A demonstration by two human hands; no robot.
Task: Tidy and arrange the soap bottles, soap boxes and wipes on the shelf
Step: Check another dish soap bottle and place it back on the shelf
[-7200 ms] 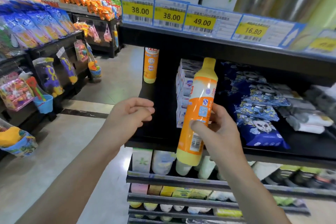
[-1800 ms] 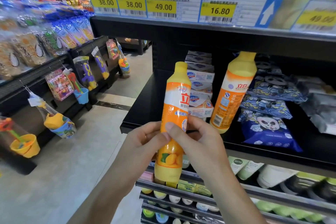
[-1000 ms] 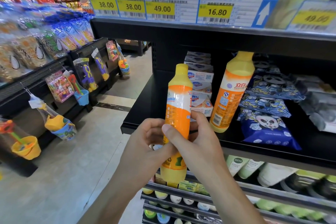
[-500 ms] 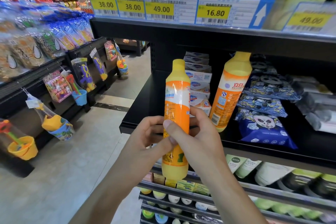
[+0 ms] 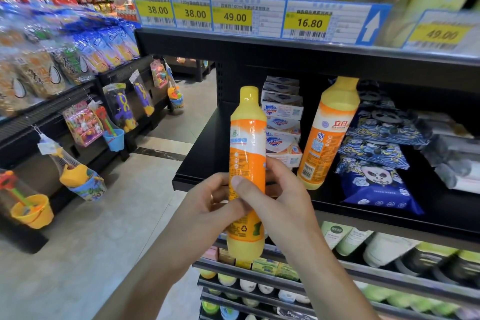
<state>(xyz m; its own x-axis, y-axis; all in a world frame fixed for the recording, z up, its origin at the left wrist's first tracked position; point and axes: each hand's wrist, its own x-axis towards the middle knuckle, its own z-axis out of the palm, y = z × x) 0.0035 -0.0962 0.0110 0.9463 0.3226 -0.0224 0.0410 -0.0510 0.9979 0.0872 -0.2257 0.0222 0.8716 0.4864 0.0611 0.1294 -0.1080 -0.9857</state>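
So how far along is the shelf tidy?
One orange soap bottle already stands on the shelf between the soap boxes and the wipes. The left hand and right hand hold a second bottle, not yet shelved.

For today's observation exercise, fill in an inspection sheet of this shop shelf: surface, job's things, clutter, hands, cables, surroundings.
Surface: black shelf, bare at its left end.
Job's things: held soap bottle upright; second bottle standing on the shelf; soap boxes stacked between; panda wipes right.
Clutter: grey packs far right.
Hands: left hand and right hand both grip the held bottle.
Cables: nothing seen.
Surroundings: price tags above; toy buckets across the aisle.
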